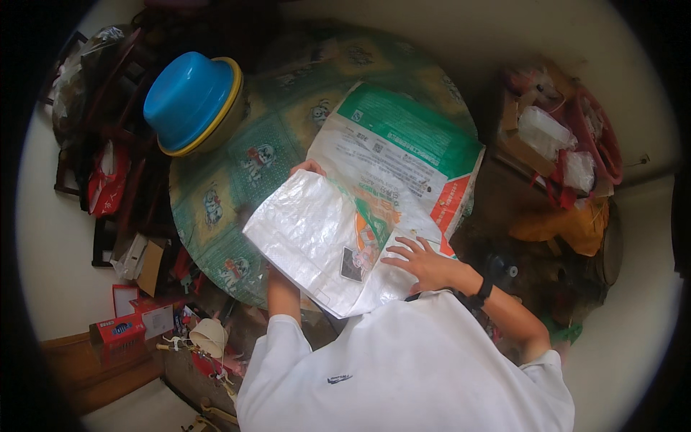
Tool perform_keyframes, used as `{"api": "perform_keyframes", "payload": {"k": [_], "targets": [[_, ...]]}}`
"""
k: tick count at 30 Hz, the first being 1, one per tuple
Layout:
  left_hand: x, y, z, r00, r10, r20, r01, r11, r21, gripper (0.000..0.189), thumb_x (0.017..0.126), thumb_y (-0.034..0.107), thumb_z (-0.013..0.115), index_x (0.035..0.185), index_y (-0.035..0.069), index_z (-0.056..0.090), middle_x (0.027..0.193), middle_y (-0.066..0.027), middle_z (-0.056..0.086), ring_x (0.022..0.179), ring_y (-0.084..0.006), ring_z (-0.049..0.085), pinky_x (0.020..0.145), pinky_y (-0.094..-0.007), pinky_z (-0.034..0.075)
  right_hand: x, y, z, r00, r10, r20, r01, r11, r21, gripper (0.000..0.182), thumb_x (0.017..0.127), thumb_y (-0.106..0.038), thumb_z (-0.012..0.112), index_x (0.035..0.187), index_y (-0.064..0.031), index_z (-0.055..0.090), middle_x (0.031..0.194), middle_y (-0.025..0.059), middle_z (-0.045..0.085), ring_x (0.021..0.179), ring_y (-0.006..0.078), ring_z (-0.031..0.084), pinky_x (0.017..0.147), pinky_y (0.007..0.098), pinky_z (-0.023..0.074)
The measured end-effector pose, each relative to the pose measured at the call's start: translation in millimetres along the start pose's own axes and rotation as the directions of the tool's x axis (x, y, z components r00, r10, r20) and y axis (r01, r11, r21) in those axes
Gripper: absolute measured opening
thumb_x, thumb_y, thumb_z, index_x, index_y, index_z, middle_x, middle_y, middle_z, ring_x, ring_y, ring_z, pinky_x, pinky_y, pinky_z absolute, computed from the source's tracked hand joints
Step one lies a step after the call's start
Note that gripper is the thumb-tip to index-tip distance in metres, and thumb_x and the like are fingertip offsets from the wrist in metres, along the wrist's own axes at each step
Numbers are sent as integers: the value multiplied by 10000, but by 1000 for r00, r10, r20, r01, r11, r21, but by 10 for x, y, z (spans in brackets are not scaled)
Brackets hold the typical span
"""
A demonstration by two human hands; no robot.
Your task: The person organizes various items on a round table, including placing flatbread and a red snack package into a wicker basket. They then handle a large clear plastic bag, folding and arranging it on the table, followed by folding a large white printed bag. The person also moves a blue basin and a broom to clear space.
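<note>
A white woven plastic sack [310,232] with a small cartoon print lies folded before me. Under and beyond it spreads a printed part [391,143] with green, white and red areas and writing. Whether both belong to one sack I cannot tell. My left hand [309,167] reaches beneath the white part and grips its far edge; most of this hand is hidden by the sack. With fingers spread, my right hand [429,265] rests flat on the sack's near right side. A dark band circles the right wrist.
A round table with a green patterned cloth [264,129] carries the sack. Stacked upside down at its left are blue [189,100] and yellow basins [236,89]. Boxes and plastic packaging [545,129] crowd the right. At lower left are a red carton [121,329] and a child's bicycle [208,345].
</note>
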State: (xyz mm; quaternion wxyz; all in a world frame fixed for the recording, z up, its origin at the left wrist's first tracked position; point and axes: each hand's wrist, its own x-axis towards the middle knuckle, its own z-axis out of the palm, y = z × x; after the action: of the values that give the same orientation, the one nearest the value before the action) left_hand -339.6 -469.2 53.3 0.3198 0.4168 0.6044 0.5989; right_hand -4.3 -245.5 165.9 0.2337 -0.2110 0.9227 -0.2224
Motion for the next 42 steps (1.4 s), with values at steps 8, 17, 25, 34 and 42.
{"api": "perform_keyframes", "payload": {"k": [8, 17, 25, 34, 42], "targets": [[-739, -261, 202, 946, -195, -257, 162, 976, -144, 192, 936, 240, 460, 908, 50, 476, 1045, -126, 584, 1034, -178, 505, 876, -318, 435, 234, 1465, 800, 926, 377, 29, -352, 832, 428, 1051, 611, -361, 809, 1432, -81, 216, 1477, 228, 153, 1384, 368, 128, 1111, 457, 188], [-1216, -644, 607, 754, -423, -503, 278, 899, -339, 248, 935, 260, 467, 1042, 36, 463, 1126, -133, 549, 1077, -185, 488, 870, -319, 438, -353, 1985, 930, 825, 557, 102, -441, 521, 731, 897, 703, -287, 774, 1402, -15, 281, 1261, 220, 458, 1127, 293, 487, 953, 311, 402], [-1222, -932, 833, 599, -445, -666, 246, 894, -376, 340, 935, 278, 473, 1160, 24, 452, 1197, -139, 517, 1115, -190, 473, 864, -319, 440, -638, 1957, 816, 928, 370, 51, -280, 598, 751, 564, 780, -282, 717, 1252, -66, 496, 1058, 78, 589, 980, 169, 534, 831, 301, 436], [-750, -483, 932, 523, -477, -706, 41, 842, -538, 437, 944, 298, 469, 1276, 18, 416, 1228, -130, 506, 1070, -199, 497, 847, -318, 449, -901, 2094, 105, 926, 350, 143, -315, 503, 805, 581, 877, -445, 574, 1315, -80, 461, 1212, 78, 529, 1132, 156, 463, 945, 289, 355], [-409, 393, 1213, 486, -655, -579, 43, 679, -732, 480, 952, 315, 467, 1318, 18, 375, 1196, -105, 527, 953, -203, 556, 830, -317, 458, -856, 2333, 159, 900, 283, 332, -421, 360, 833, 708, 849, -563, 540, 1357, -85, 423, 1334, 99, 438, 1263, 202, 347, 1031, 350, 282]]}}
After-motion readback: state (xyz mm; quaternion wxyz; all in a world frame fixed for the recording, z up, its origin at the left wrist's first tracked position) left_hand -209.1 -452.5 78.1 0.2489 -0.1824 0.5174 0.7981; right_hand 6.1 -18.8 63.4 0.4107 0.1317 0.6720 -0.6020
